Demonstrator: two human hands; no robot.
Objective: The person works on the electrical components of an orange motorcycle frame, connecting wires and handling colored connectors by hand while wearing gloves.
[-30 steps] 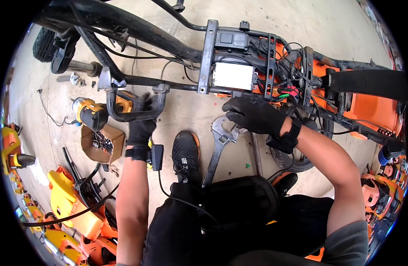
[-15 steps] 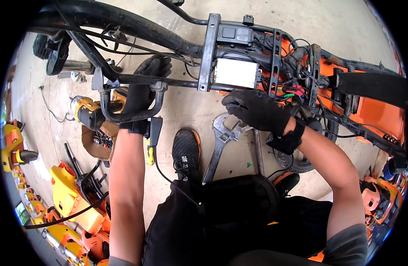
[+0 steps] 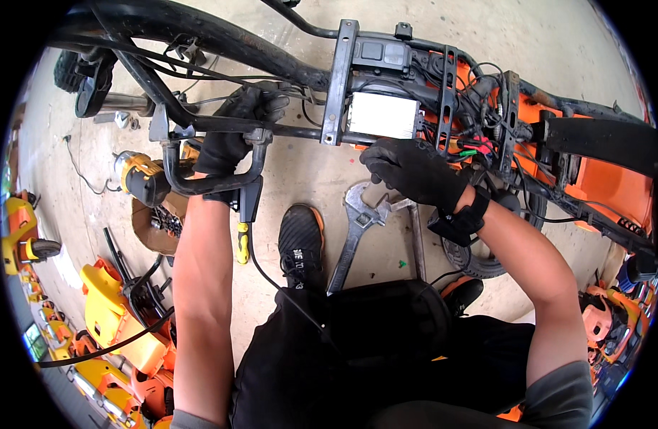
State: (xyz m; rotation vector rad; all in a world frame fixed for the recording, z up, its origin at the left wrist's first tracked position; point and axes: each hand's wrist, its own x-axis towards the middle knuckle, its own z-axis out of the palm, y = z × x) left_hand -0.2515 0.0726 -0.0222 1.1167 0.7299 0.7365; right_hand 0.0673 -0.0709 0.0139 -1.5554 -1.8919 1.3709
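Note:
A black motorbike-like frame [image 3: 154, 89] lies across the upper part of the view. My left hand [image 3: 252, 107], in a black glove, reaches beneath its bent tube handle [image 3: 222, 184]. The left fingers curl in among thin black cables [image 3: 293, 91] and seem closed on one; the frame partly hides them. My right hand [image 3: 415, 171], also gloved, is closed just below a box with a white top face [image 3: 383, 116]. Its fingertips are pressed together, and what they hold, if anything, is hidden. Red and green wire connectors [image 3: 478, 147] show just beyond its wrist side.
An adjustable wrench [image 3: 357, 222] and a hammer-like tool [image 3: 417, 243] lie on the floor between my feet. A yellow power tool [image 3: 139, 177], a cardboard box of small parts [image 3: 154, 232] and a yellow-handled screwdriver [image 3: 242, 244] are at the left. Orange body panels [image 3: 608, 189] are at the right.
My left hand has shifted slightly up toward the cables and its fingers have curled in; a thin cable beside it has moved. My right hand has stayed almost in place.

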